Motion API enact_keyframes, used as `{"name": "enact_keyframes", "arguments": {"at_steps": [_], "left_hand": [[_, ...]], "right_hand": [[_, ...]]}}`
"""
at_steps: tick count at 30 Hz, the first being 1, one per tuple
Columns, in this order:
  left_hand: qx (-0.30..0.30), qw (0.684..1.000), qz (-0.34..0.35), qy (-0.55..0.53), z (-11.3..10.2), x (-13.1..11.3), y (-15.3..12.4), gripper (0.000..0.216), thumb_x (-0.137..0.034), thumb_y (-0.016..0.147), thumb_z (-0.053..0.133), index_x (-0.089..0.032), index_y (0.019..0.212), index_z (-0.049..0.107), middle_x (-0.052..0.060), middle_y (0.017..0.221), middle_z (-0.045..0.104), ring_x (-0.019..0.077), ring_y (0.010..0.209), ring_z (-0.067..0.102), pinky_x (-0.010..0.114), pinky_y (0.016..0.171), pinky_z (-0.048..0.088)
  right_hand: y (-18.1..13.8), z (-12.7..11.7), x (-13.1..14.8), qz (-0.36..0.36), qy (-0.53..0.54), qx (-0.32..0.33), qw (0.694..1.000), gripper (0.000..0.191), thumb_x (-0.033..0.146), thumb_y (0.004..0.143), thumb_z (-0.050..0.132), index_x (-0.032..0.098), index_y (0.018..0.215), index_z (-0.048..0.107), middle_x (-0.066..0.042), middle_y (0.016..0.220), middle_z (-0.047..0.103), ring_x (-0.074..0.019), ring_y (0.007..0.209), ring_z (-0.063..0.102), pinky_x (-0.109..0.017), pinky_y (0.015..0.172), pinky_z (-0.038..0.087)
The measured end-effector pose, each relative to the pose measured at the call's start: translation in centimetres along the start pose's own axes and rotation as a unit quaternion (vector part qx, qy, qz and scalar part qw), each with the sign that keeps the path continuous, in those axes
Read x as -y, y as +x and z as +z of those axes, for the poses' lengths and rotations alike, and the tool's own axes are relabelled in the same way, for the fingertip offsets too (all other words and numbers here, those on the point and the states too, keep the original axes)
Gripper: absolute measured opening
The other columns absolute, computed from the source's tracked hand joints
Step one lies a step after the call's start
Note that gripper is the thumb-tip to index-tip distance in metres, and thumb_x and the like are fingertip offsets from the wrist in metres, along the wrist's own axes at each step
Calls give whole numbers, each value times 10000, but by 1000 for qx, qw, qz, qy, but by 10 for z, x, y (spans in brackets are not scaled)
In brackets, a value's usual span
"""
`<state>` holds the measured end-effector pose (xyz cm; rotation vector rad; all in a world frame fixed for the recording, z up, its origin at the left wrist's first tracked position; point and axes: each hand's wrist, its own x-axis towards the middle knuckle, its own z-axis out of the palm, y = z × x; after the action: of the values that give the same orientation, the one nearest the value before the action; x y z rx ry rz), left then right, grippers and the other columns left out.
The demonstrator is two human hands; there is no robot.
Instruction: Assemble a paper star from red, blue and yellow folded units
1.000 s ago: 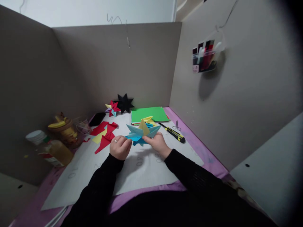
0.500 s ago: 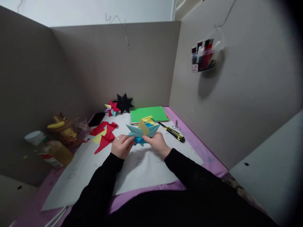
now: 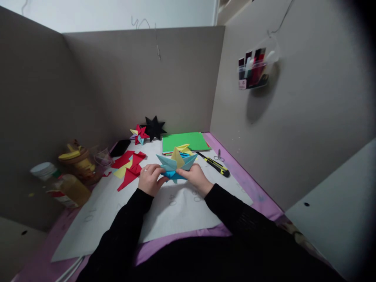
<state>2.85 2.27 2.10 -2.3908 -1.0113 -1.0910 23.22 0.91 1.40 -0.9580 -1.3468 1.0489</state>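
A folded paper star [image 3: 175,165] in light blue with a yellow point is held between both my hands, just above a white sheet [image 3: 164,203] on the desk. My left hand [image 3: 149,179] pinches its left side, fingers closed on the paper. My right hand [image 3: 195,178] grips its right side, fingers curled under it. Both sleeves are black.
Red and yellow folded pieces [image 3: 129,166] lie left of my hands. A red star [image 3: 140,134] and a black star [image 3: 154,128] stand at the back beside green paper [image 3: 183,141]. A utility knife [image 3: 214,165] and small scissors [image 3: 219,156] lie right. Jars [image 3: 78,164] crowd the left edge.
My left hand has slid right and up along the star, closing in on its centre. The star has shifted slightly toward the desk; my right hand has hardly moved.
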Motion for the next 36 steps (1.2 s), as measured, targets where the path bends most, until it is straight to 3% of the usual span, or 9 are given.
{"name": "enact_keyframes", "arguments": {"at_steps": [4, 12, 18, 23, 26, 31, 36], "left_hand": [[-3, 1000, 9, -9, -2, 1, 1, 202, -386, 760, 655, -195, 737, 595, 71, 828, 659, 224, 810, 590, 347, 754, 393], [-34, 999, 19, -28, -10, 9, 1, 66, -246, 775, 639, -197, 757, 598, 29, 733, 670, 193, 738, 596, 339, 748, 391], [-90, 979, -67, -173, -7, 10, 5, 111, -268, 730, 687, -179, 739, 621, 47, 762, 610, 177, 739, 577, 304, 685, 457], [-74, 951, -158, -254, 0, 13, -1, 127, -261, 735, 670, -177, 725, 574, 11, 703, 576, 139, 656, 530, 265, 611, 439], [-94, 936, -202, -271, 3, 14, -4, 188, -273, 716, 688, -182, 800, 546, -3, 721, 565, 124, 639, 514, 253, 601, 435], [-111, 950, -145, -253, -2, 9, -1, 120, -240, 740, 665, -182, 797, 576, -1, 714, 578, 114, 622, 503, 242, 575, 428], [-131, 963, -92, -219, -10, 4, 3, 65, -212, 756, 658, -190, 817, 664, 39, 777, 622, 155, 731, 580, 280, 634, 474]], "right_hand": [[1, -1, -1, 11, 19, 3, 1000, 378, 354, 648, 725, 144, 960, 688, -105, 1019, 701, -253, 909, 658, -438, 878, 487], [2, -1, -1, 22, 73, 2, 997, 461, 374, 617, 759, 135, 1002, 674, -122, 1078, 677, -274, 971, 641, -447, 897, 476], [2, -1, -1, 4, 70, 19, 997, 462, 387, 618, 761, 145, 1003, 674, -108, 1055, 686, -265, 949, 645, -445, 879, 487], [2, -1, -3, -6, 59, 23, 998, 463, 393, 633, 751, 154, 1021, 671, -100, 1046, 688, -261, 938, 646, -458, 867, 496], [2, -1, -6, -9, 52, 13, 999, 426, 386, 631, 752, 144, 975, 685, -103, 1008, 699, -259, 904, 653, -463, 860, 498], [3, -2, -7, -11, 42, 5, 999, 402, 365, 621, 758, 142, 949, 693, -104, 977, 708, -252, 866, 660, -460, 846, 503], [2, -1, -2, -16, 48, -1, 999, 410, 352, 626, 753, 140, 970, 689, -104, 1002, 701, -255, 891, 657, -444, 845, 505]]}}
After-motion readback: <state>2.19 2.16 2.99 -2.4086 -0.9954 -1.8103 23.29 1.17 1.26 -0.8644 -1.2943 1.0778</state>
